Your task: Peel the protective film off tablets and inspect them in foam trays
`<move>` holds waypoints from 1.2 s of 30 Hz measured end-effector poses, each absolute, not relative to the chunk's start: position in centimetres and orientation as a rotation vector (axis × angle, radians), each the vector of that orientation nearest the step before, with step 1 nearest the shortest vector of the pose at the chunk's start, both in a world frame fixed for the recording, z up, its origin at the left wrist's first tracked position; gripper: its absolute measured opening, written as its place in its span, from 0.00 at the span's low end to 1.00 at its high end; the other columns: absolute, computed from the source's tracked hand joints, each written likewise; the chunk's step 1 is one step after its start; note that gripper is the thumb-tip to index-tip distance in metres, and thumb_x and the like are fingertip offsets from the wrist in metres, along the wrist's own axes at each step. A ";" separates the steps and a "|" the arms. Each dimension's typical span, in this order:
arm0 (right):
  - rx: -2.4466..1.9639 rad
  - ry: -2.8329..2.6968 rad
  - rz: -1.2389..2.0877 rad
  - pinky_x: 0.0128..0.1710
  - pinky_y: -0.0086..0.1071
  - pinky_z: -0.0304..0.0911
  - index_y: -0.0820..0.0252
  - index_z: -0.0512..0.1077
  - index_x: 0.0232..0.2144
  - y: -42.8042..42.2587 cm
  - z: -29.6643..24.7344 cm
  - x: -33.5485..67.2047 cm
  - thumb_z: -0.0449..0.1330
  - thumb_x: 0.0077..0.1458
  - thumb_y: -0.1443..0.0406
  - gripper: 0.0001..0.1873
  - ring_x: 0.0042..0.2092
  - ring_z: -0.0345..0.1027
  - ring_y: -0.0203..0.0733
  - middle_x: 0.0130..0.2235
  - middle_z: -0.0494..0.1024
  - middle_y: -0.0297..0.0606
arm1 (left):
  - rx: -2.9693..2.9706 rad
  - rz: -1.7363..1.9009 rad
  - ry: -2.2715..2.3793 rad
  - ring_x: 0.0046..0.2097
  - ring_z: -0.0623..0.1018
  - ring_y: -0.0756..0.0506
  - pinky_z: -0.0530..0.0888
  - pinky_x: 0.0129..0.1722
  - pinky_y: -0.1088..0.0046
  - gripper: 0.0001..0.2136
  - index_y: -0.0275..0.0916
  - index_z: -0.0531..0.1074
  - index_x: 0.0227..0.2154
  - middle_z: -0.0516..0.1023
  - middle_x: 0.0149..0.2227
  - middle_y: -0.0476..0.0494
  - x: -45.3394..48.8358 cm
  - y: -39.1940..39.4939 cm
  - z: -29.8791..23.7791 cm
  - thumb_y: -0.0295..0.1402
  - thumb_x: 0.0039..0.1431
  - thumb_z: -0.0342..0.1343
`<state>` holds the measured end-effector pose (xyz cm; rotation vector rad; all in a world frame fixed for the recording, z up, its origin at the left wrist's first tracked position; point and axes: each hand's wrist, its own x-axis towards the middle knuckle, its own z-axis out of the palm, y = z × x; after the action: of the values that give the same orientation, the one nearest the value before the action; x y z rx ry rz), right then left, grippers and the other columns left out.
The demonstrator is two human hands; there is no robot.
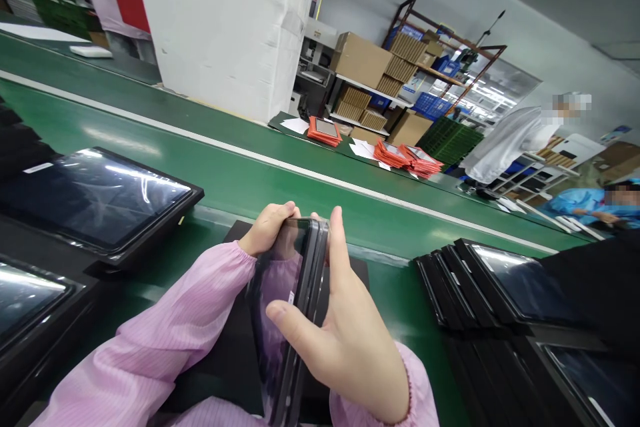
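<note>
Upright on edge in front of me stand flat black screen panels (280,287), pressed face to face, their number hard to tell. The nearest glossy face mirrors my pink sleeve and carries a small white label. My left hand (267,228) is closed around their far end, its fingertips partly hidden. Against their right side lies my right hand (353,323), fingers stretched along the back and thumb across the near edge, gripping them. Beneath is a dark flat piece (210,380) on the green bench.
More black screens in dark trays (115,200) are piled at the left. Stacked trays with screens (500,280) stand to the right. Beyond the green conveyor (300,180) lie red-framed pieces (325,130), cartons (360,60) and shelving. A white pillar (215,20) rises behind; two people are at right.
</note>
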<state>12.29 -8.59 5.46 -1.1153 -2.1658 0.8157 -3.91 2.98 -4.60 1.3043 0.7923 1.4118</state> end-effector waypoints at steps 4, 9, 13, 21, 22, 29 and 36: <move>-1.095 -1.992 0.749 0.69 0.53 0.59 0.57 0.34 0.74 -10.0 4.1 11.2 0.62 0.59 0.60 0.52 0.72 0.52 0.55 0.72 0.57 0.44 | 1.343 1.395 0.785 0.22 0.66 0.50 0.61 0.25 0.71 0.31 0.36 0.69 0.18 0.68 0.18 0.48 -3.7 2.6 -4.4 0.64 0.54 0.54; -0.972 -1.852 0.745 0.72 0.49 0.53 0.55 0.44 0.73 -10.9 2.4 9.8 0.60 0.57 0.67 0.46 0.74 0.46 0.51 0.73 0.53 0.41 | 1.395 1.395 0.780 0.22 0.65 0.49 0.62 0.25 0.70 0.31 0.37 0.68 0.16 0.67 0.17 0.47 -3.8 2.1 -3.8 0.63 0.54 0.53; -0.945 -1.802 0.862 0.72 0.49 0.53 0.48 0.43 0.73 -10.8 2.1 9.6 0.61 0.56 0.68 0.48 0.74 0.48 0.52 0.74 0.53 0.37 | 1.422 1.442 0.812 0.23 0.67 0.49 0.64 0.27 0.69 0.29 0.37 0.69 0.16 0.69 0.18 0.46 -3.8 2.1 -3.7 0.61 0.55 0.52; -0.836 -1.577 1.188 0.73 0.43 0.48 0.52 0.51 0.72 -7.5 1.4 12.4 0.58 0.65 0.51 0.39 0.74 0.46 0.45 0.71 0.60 0.37 | 1.438 1.481 0.912 0.21 0.66 0.50 0.64 0.25 0.72 0.25 0.39 0.67 0.18 0.68 0.17 0.49 -3.3 2.9 -4.1 0.54 0.61 0.50; -0.833 -1.530 1.197 0.74 0.43 0.47 0.53 0.55 0.71 -7.0 1.0 12.9 0.57 0.65 0.48 0.38 0.74 0.47 0.46 0.70 0.62 0.37 | 1.447 1.492 0.929 0.22 0.66 0.50 0.64 0.26 0.72 0.24 0.39 0.68 0.18 0.68 0.17 0.49 -3.2 2.9 -4.2 0.52 0.61 0.50; -0.787 -1.220 1.249 0.70 0.47 0.56 0.56 0.71 0.61 -4.9 -1.5 14.1 0.53 0.63 0.45 0.33 0.68 0.62 0.50 0.63 0.73 0.38 | 1.675 1.357 1.336 0.28 0.74 0.43 0.65 0.32 0.68 0.25 0.40 0.72 0.21 0.75 0.22 0.45 -2.9 3.4 -4.9 0.51 0.63 0.41; -0.902 -1.112 1.303 0.66 0.48 0.63 0.57 0.73 0.58 -4.1 -1.5 14.3 0.50 0.60 0.42 0.36 0.65 0.67 0.52 0.59 0.78 0.40 | 1.685 1.287 1.440 0.34 0.77 0.40 0.66 0.38 0.68 0.25 0.39 0.75 0.25 0.78 0.26 0.44 -2.6 3.8 -5.3 0.51 0.61 0.41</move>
<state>14.30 -4.10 -1.49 -0.9022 -1.1118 1.3029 -2.59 3.79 -5.31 1.6851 1.4395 1.2873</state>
